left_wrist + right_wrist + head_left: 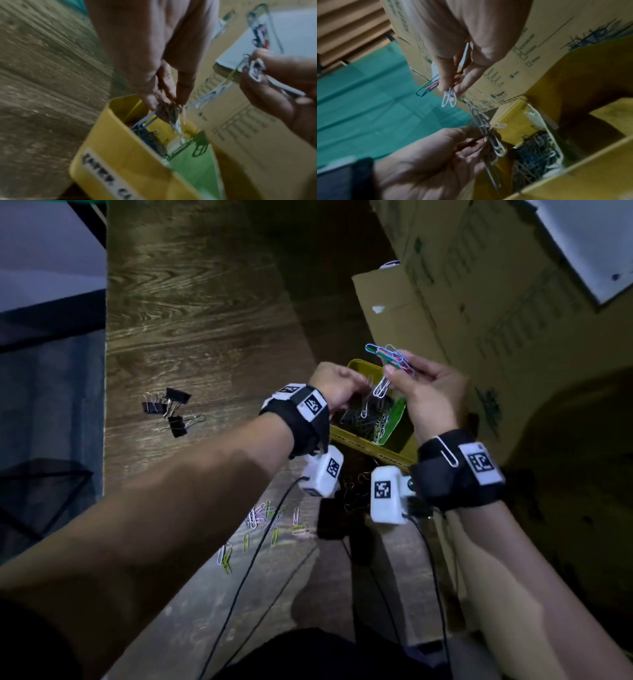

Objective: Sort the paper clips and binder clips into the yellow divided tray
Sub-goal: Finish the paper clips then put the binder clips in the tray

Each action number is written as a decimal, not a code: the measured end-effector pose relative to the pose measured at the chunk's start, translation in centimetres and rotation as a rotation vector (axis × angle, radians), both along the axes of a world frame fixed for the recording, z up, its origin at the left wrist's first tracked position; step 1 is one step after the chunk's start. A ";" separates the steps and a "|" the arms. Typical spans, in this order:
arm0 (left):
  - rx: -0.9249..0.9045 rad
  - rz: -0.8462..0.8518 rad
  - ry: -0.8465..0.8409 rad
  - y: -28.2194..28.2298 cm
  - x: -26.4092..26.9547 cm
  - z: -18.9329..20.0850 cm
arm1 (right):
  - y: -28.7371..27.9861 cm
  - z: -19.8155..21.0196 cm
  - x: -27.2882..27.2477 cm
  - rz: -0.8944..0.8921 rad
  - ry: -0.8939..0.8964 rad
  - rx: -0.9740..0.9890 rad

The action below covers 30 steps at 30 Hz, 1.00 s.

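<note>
The yellow divided tray (356, 445) stands against the cardboard boxes, with a heap of paper clips (370, 419) in one compartment beside a green divider (394, 419). Above the tray, my left hand (361, 386) pinches several paper clips (169, 112) that hang down toward the heap. My right hand (394, 374) grips a bunch of coloured and white paper clips (387, 357) just right of the left hand. In the right wrist view two white clips (448, 100) dangle from the right hand's fingertips (443, 86). Black binder clips (168, 409) lie on the wooden table at the left.
Loose paper clips (270, 522) are scattered on the table near me, under my left forearm. Large cardboard boxes (479, 313) close off the right side. A single clip (447, 451) is hooked on the right wrist strap. Camera cables (260, 542) trail toward me.
</note>
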<state>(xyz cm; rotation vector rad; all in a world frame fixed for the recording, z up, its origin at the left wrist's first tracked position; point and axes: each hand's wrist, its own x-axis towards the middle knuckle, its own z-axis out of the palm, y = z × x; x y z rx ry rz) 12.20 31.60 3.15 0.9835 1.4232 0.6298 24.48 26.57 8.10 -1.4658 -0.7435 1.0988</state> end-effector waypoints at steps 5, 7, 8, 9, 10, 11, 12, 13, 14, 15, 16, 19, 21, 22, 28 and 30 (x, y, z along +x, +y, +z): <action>0.147 -0.351 0.394 0.1 -1.0 -0.9 | 1.7 -2.8 0.0 0.009 -0.214 -0.115; 0.137 -0.257 0.237 -0.5 -1.9 -0.4 | 2.0 -4.1 -0.2 0.034 -0.360 -0.172; 0.110 -0.151 0.104 -1.0 -2.6 -0.1 | 2.1 -4.8 -0.4 0.065 -0.451 -0.192; 0.077 -0.028 -0.011 -1.5 -3.4 -0.1 | 2.1 -5.3 -0.5 0.112 -0.530 -0.211; 0.055 0.077 -0.078 -2.2 -4.4 -0.2 | 2.0 -5.8 -0.6 0.175 -0.587 -0.230; 0.050 0.150 -0.089 -2.9 -5.6 -0.5 | 1.9 -6.0 -0.8 0.254 -0.614 -0.254; 0.066 0.188 -0.053 -3.9 -7.1 -1.1 | 1.7 -6.2 -0.9 0.343 -0.634 -0.271; 0.102 0.177 0.039 -4.8 -8.5 -2.0 | 1.6 -6.2 -1.0 0.425 -0.676 -0.280; 0.154 0.098 0.190 -5.8 -10.2 -3.0 | 1.3 -6.1 -1.2 0.489 -0.743 -0.279; 0.206 -0.040 0.373 -7.1 -11.9 -4.1 | 1.0 -5.7 -1.4 0.527 -0.813 -0.262; 0.238 -0.208 0.544 -8.5 -13.5 -5.2 | 0.7 -5.4 -1.6 0.542 -0.860 -0.222; 0.257 -0.583 0.771 -13.6 -17.1 -8.2 | -1.5 -3.9 -3.2 0.582 -0.918 0.014; 0.265 -0.675 0.856 -17.2 -18.0 -9.7 | -3.8 -3.7 -4.8 0.662 -0.890 0.151; 0.267 -0.702 0.880 -18.9 -18.1 -10.1 | -5.1 -3.9 -5.6 0.718 -0.867 0.185; 0.300 -0.612 0.747 -24.1 -16.3 -10.1 | -12.8 -9.5 -9.4 1.137 -0.907 -0.020; 0.351 -0.469 0.726 -24.3 -17.1 -9.1 | -14.8 -11.2 -10.0 1.167 -1.044 -0.138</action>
